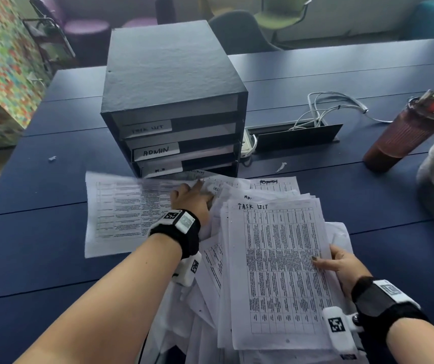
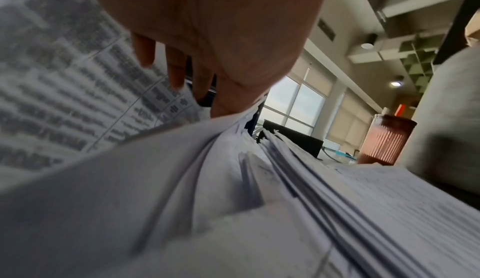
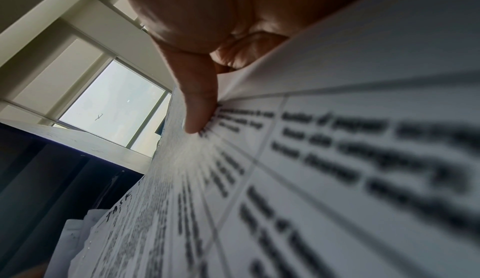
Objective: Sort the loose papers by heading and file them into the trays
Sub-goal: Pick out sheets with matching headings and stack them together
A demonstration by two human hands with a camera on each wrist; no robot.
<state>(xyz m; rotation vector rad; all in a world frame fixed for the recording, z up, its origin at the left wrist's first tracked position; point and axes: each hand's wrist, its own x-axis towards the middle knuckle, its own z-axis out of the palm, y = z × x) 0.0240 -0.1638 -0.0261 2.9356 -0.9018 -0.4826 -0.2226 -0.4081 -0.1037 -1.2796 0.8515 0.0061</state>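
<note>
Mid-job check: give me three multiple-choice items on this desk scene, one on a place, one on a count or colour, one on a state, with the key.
1. Where does the brown ribbed tumbler with a red straw stand?
A. right of the dark grey tray cabinet
B. on top of the cabinet
C. left of the cabinet

2. How many labelled tray fronts show on the cabinet?
A. one
B. three
C. five

3. What is the right hand doing?
A. hanging idle
B. holding the white paper stack headed TASK LIST
C. gripping the tumbler

Key: 1 A, the tumbler stands on the dark blue table far to the cabinet's right. 2 B, three white labels sit one below another. 3 B, its thumb lies on the top sheet at the stack's right edge.
</note>
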